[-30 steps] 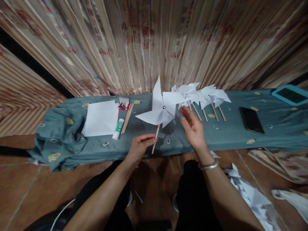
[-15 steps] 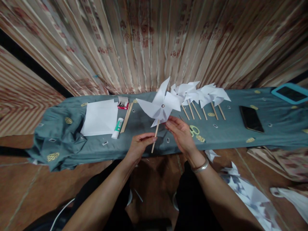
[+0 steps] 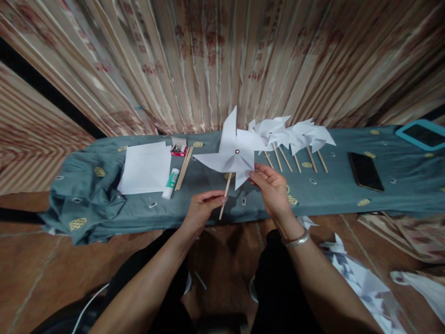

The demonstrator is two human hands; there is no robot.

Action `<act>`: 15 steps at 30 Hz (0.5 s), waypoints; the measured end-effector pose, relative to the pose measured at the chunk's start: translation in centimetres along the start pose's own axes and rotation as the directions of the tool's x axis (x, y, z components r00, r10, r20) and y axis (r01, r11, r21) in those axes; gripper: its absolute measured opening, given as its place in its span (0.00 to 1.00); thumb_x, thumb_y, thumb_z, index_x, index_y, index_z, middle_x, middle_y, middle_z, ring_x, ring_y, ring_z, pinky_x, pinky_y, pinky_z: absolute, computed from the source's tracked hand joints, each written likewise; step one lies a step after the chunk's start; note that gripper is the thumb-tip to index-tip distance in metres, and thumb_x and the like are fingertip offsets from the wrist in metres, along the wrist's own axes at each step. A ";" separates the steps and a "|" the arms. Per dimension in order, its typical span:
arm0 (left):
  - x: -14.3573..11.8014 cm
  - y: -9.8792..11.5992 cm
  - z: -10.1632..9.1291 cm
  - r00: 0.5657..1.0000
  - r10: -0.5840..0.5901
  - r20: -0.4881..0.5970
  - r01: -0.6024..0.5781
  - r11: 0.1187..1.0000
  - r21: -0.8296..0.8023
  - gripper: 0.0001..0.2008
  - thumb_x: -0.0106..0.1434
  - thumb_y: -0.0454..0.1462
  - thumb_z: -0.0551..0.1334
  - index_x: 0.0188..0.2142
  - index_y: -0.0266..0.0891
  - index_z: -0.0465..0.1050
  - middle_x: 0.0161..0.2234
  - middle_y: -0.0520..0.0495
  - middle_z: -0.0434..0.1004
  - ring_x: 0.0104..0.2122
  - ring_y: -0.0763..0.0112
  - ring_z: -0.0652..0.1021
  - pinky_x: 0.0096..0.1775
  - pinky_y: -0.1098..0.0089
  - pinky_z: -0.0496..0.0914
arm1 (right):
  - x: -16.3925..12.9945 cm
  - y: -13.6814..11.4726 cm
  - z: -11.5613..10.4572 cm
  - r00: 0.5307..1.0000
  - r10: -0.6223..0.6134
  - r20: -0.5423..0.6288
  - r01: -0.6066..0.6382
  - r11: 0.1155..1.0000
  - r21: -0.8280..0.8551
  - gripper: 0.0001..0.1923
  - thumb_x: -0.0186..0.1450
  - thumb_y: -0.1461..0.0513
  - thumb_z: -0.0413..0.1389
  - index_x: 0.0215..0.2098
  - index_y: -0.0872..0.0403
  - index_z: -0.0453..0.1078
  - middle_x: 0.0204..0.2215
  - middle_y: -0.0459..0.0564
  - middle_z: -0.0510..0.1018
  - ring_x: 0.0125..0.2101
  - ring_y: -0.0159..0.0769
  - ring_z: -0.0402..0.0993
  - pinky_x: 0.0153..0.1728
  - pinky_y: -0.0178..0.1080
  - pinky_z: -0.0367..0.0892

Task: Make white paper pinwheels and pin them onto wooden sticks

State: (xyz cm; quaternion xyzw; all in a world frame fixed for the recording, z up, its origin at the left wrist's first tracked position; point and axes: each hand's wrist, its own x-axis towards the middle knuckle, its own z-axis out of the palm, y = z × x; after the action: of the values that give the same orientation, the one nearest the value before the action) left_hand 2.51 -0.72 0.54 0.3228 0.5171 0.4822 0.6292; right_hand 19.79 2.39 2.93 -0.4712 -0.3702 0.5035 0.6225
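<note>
A white paper pinwheel (image 3: 245, 144) with a silver pin at its centre stands tilted over the cloth-covered bench. My left hand (image 3: 202, 209) pinches its wooden stick (image 3: 226, 188) between thumb and fingers, near the lower end. At the right edge of the paper, my right hand (image 3: 274, 189) has its thumb and fingers closed on a blade. Behind and to the right lie several finished pinwheels (image 3: 274, 129) with their sticks pointing toward me. Part of a yellow-green loop (image 3: 288, 189) shows beside my right hand, which hides the rest.
On the left are white paper sheets (image 3: 144, 169), a small red box of pins (image 3: 178, 147), a glue stick (image 3: 170, 184) and loose wooden sticks (image 3: 184, 169). A phone (image 3: 365, 171) and a blue-framed device (image 3: 405, 132) lie right. White paper pieces (image 3: 361, 278) are on the floor.
The pinwheel's blades have turned counter-clockwise about the pin. My right hand has shifted slightly right and up, following a blade edge. My left hand stays on the stick.
</note>
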 end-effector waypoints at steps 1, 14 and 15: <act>0.0 0.0 0.0 1.000 0.001 -0.003 -0.001 1.000 0.002 0.13 0.37 0.38 0.76 0.26 0.41 0.83 0.26 0.50 0.83 0.28 0.73 0.77 0.38 0.72 0.70 | 0.0 -0.2 -0.1 1.000 0.016 0.001 -0.016 1.000 0.000 0.20 0.45 0.55 0.70 0.34 0.53 0.74 0.21 0.41 0.77 0.24 0.29 0.72 0.28 0.33 0.67; 0.0 0.1 0.3 1.000 0.026 -0.002 -0.026 0.999 -0.019 0.13 0.37 0.38 0.75 0.27 0.40 0.82 0.27 0.50 0.83 0.29 0.72 0.77 0.40 0.69 0.70 | -1.6 -0.5 1.1 0.978 0.152 0.141 -0.143 0.987 -0.073 0.19 0.47 0.49 0.69 0.25 0.54 0.73 0.22 0.46 0.80 0.22 0.28 0.73 0.26 0.33 0.66; 0.0 0.1 0.3 1.000 0.029 -0.003 -0.029 0.999 -0.021 0.13 0.37 0.38 0.75 0.27 0.40 0.82 0.27 0.49 0.83 0.28 0.71 0.77 0.40 0.68 0.70 | -1.7 -0.5 1.1 0.976 0.143 0.167 -0.130 0.988 -0.087 0.19 0.49 0.48 0.68 0.24 0.54 0.73 0.21 0.46 0.80 0.21 0.28 0.72 0.26 0.33 0.66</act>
State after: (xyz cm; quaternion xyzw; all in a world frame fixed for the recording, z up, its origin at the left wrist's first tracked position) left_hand 2.80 -0.64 0.73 0.3228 0.5081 0.4971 0.6249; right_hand 18.47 0.90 3.75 -0.4733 -0.4084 0.5695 0.5337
